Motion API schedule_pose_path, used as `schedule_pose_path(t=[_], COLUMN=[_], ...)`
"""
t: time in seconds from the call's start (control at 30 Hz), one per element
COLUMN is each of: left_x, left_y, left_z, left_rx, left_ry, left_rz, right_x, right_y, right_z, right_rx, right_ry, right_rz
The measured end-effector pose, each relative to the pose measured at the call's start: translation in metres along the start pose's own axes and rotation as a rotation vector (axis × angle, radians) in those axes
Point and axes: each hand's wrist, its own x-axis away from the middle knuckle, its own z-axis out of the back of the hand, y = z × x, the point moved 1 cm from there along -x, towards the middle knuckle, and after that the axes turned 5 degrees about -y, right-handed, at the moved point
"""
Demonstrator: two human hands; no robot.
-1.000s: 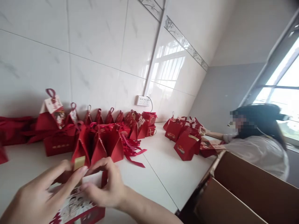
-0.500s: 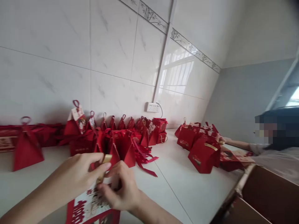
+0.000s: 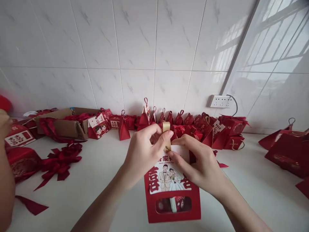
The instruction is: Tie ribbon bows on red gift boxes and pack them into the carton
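A red gift box (image 3: 173, 206) with a white card of a bride and groom and a small window stands upright on the white table in front of me. At its top, my left hand (image 3: 151, 141) pinches a gold ribbon loop (image 3: 166, 126) between thumb and fingers. On the other side, my right hand (image 3: 190, 158) has its thumb and fingers closed at the base of that ribbon, by the top of the card. Whether the right fingertips hold ribbon or card edge is hard to make out.
Red boxes (image 3: 124, 129) line the tiled wall. An open carton (image 3: 64, 130) with red ribbon stands at the left, a ribbon bow (image 3: 61, 159) before it. Another person's arm (image 3: 6, 180) is at the left edge. More red boxes (image 3: 289, 151) stand at the right.
The view has swung left, bringing the carton and another arm into sight; the person at the right has left the picture. Both hands remain at the gold ribbon, and the box front shows more fully.
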Motion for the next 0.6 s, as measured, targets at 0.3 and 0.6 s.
schedule_pose_path(t=[0.3,0.6], left_x=[-0.006,-0.002], left_y=[0.013,0.003], left_z=[-0.006,-0.016], left_rx=[-0.028,-0.015], left_ry=[-0.029,-0.056], left_rz=[0.042,0.067], right_x=[0.005,0.006], right_y=[-0.005,0.001], right_z=[0.013,0.016], right_rx=[0.179,0.166], right_ry=[0.055,-0.055], right_rz=[0.074,0.089])
